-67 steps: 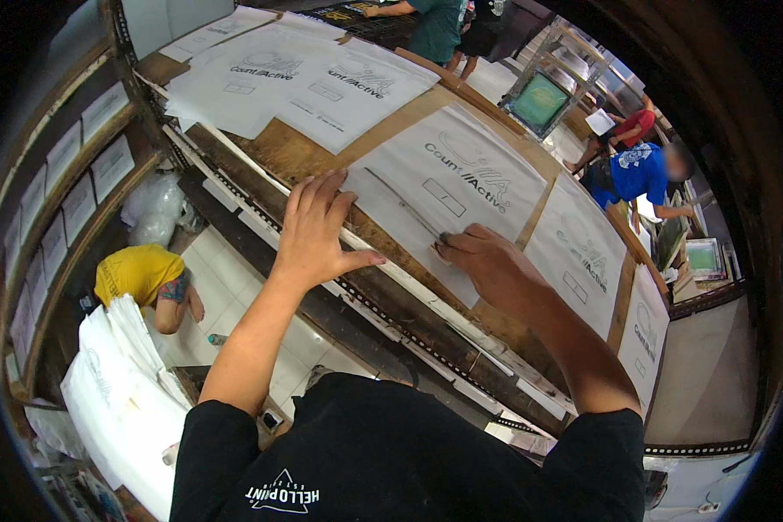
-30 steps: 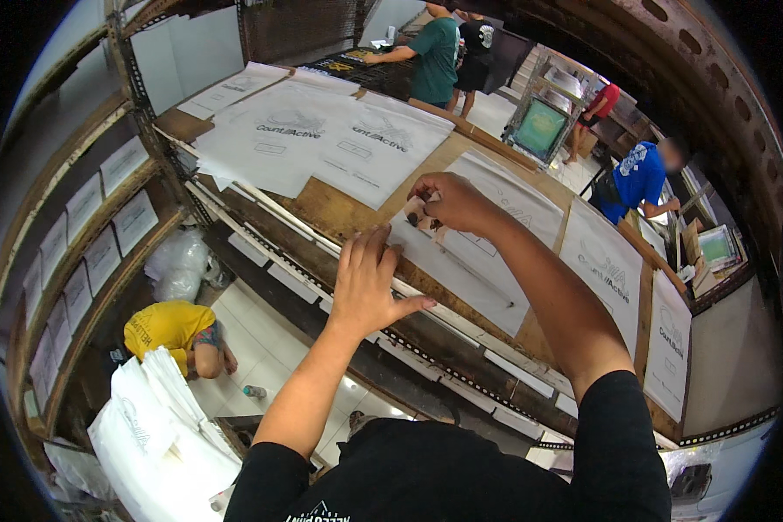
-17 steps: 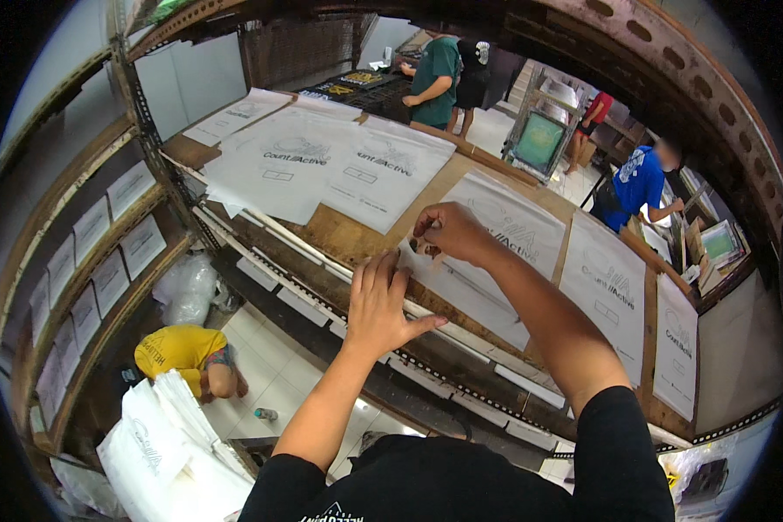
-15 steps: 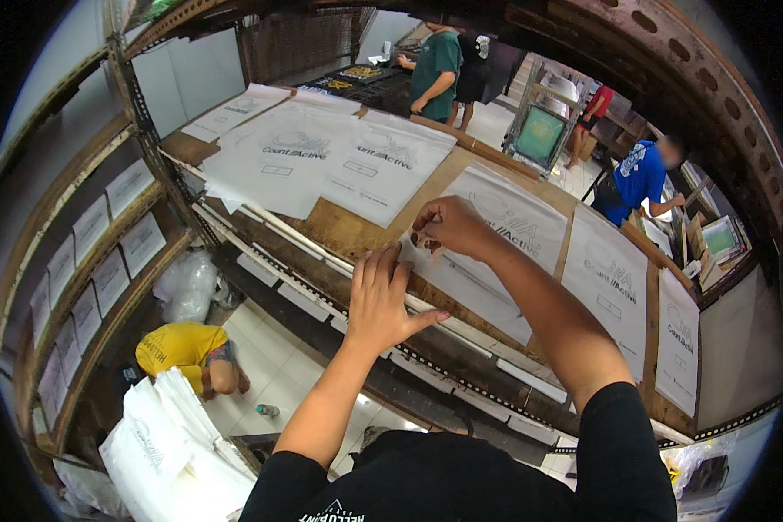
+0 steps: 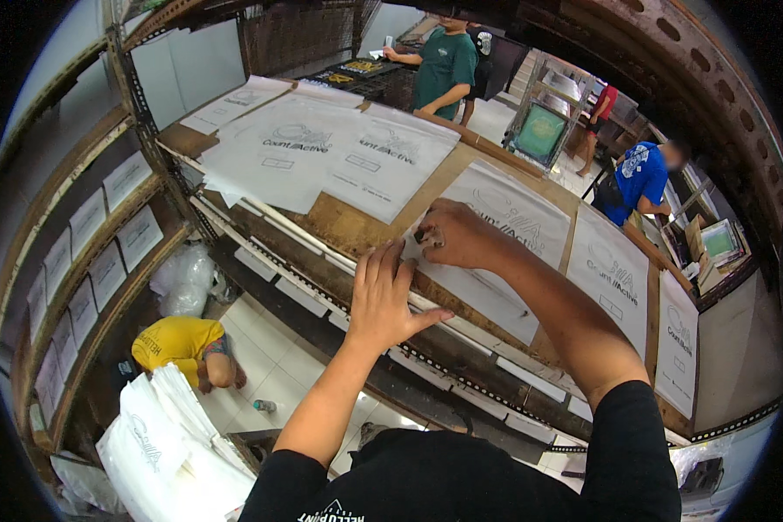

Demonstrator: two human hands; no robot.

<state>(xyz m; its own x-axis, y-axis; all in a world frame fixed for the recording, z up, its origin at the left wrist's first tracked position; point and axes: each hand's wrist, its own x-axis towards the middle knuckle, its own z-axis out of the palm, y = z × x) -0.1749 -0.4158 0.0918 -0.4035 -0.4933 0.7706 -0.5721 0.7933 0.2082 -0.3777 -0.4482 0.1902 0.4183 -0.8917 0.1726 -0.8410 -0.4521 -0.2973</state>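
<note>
Brown board point(image 5: 344, 219) is supporting a printed white sheet point(image 5: 491, 296) beneath our right hand point(image 5: 439, 237), seemingly light, limp, best held by corners. Our left hand point(image 5: 381, 300) is resting half-spread, gripping nothing; our right is keeping fingers curled, its grip unclear.

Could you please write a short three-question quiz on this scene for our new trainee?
1. True or false: the left hand is clenched into a fist.
2. Multiple choice: what does the right hand lie over? (a) a red towel, (b) a printed white sheet, (c) a glass jar.
3. Fill in the blank: at the left of the view, the person bent low by the tiled floor wears a ____ shirt.

Key: 1. False; it is spread open. 2. (b). 3. Yellow.
</note>
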